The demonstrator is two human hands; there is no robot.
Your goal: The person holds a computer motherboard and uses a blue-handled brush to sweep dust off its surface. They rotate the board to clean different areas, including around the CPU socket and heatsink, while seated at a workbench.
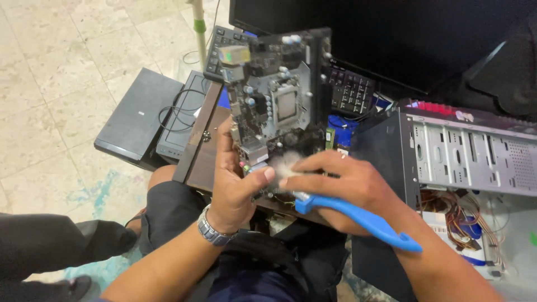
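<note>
— Pictured: dark rectangular computer motherboard (277, 103) with a silver processor socket, held upright above the lap, just in front of a black keyboard (347, 86) and a dark monitor (391, 33).

— And the hands?

— Left hand (238, 184), steel watch at the wrist, wrapped around the board's lower left edge, thumb pressed across the front; grip closed firmly on the board. Right hand (347, 187) curled shut around a blue plastic-handled brush (358, 218), pale bristles touching the board's lower corner amid a puff of grey dust.

— Step in hand?

— By the look of it, dusting the board, bottom edge being worked; upper half around the socket seemingly yet to be swept.

— Next move?

— Probably a steady left-hand hold by the edges only, light strokes upward past the socket and capacitors, bristles kept clear of the small upright parts.

— Surroundings?

— Open grey desktop computer case (470, 162) on its side to the right, orange and yellow wiring (464, 221) exposed inside. Flat black device (140, 114) and looped black cable (179, 112) on the pale tiled floor (61, 72) to the left. Another person's dark-trousered leg (50, 243) at lower left.
</note>
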